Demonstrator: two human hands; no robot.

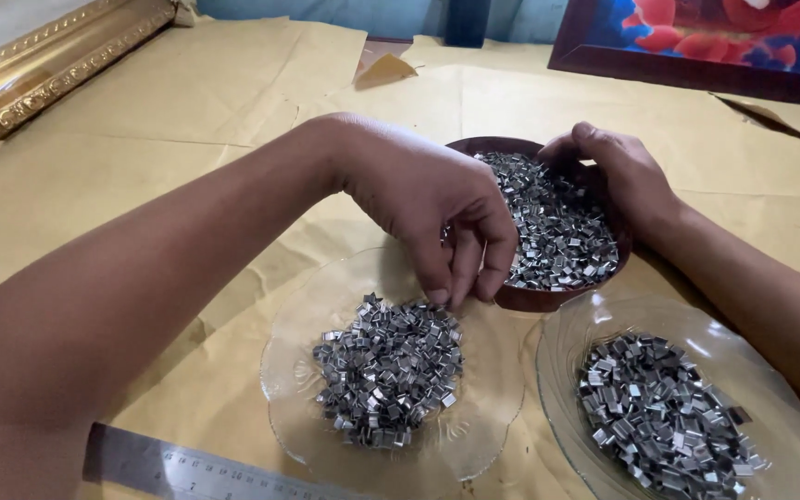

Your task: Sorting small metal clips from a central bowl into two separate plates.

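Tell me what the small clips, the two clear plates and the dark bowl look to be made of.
Small clips: metal, likely steel; silvery, with hard glints.
Clear plates: glass, possibly clear plastic; see-through, with shiny rims and a pressed pattern on the left one.
Dark bowl: reddish-brown and opaque with a dull sheen; wood, plastic or glazed clay, can't tell which.
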